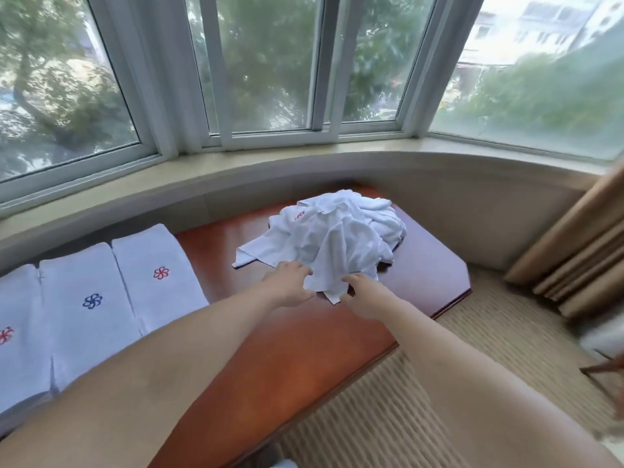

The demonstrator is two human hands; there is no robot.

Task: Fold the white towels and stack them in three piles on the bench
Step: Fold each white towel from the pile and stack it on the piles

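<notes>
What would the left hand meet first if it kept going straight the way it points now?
The left hand already grips a towel's near edge; straight ahead lies the heap of unfolded towels on the bench, probably met at once, though depth is unclear.

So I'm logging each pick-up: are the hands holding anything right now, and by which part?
Both hands, left and right, grip one white towel by its near lower edge, at the front of the unfolded heap.
</notes>
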